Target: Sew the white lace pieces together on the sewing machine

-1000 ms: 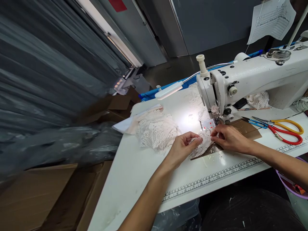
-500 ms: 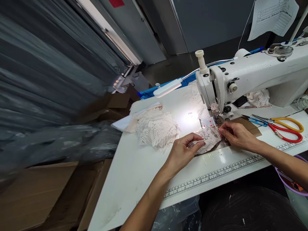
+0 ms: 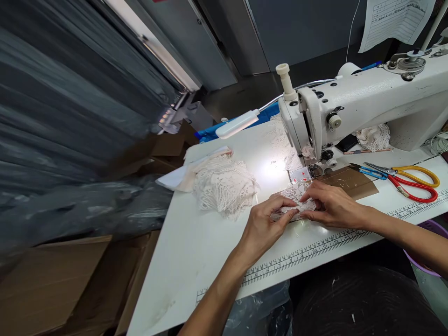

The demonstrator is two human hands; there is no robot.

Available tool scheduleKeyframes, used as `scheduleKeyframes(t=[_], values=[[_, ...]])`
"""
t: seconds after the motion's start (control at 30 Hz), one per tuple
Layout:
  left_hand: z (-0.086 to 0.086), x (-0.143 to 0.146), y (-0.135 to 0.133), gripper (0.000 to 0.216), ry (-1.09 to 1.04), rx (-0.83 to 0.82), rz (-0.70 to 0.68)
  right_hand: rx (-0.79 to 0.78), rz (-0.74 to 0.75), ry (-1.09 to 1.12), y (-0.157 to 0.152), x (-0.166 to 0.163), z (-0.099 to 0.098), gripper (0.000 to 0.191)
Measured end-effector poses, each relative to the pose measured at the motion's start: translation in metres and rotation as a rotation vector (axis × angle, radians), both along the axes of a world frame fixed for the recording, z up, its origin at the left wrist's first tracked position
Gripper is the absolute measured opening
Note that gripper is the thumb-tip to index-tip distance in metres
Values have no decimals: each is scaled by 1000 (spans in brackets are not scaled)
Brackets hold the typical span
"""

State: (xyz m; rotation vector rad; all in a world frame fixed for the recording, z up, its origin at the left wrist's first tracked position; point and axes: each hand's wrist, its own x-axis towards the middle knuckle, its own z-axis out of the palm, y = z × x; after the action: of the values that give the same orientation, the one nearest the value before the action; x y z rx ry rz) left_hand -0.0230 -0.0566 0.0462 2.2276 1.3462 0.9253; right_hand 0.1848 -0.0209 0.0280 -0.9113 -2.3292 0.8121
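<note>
A piece of white lace (image 3: pixel 292 193) lies in front of the needle area of a white sewing machine (image 3: pixel 364 102). At its left side my left hand (image 3: pixel 268 221) pinches the lace between thumb and fingers. My right hand (image 3: pixel 327 205) grips the same lace from the right, thumb and fingers curled close to the left fingertips. Part of the lace is hidden under the right fingers. Behind the right hand, a brown board (image 3: pixel 350 182) lies flat beside the presser foot. A heap of cream lace (image 3: pixel 226 186) rests on the table to the left.
Scissors with red and yellow handles (image 3: pixel 415 184) and blue-handled snips (image 3: pixel 373 172) lie at the right. A lamp (image 3: pixel 238 125) lights the table (image 3: pixel 196 261). A printed ruler (image 3: pixel 308 252) runs along the front edge. Cardboard boxes (image 3: pixel 52 280) stand at lower left.
My right hand has moved left and nearer to me, away from the presser foot, closing in on my left hand and uncovering more of the brown board. The view has shifted slightly.
</note>
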Motion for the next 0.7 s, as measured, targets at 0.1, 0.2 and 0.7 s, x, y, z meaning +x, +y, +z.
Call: scheduleKeyframes(t=[0.1,0.2,0.7], values=[[-1,1,-2,8,35,93,-32,5,13,28,-1,-2,-2,12],[-2,2,-4,8,66,192,-68,-12,4,77,-4,2,-2,10],[-6,4,-7,13,110,300,-34,-117,-96,74,-7,25,4,19]])
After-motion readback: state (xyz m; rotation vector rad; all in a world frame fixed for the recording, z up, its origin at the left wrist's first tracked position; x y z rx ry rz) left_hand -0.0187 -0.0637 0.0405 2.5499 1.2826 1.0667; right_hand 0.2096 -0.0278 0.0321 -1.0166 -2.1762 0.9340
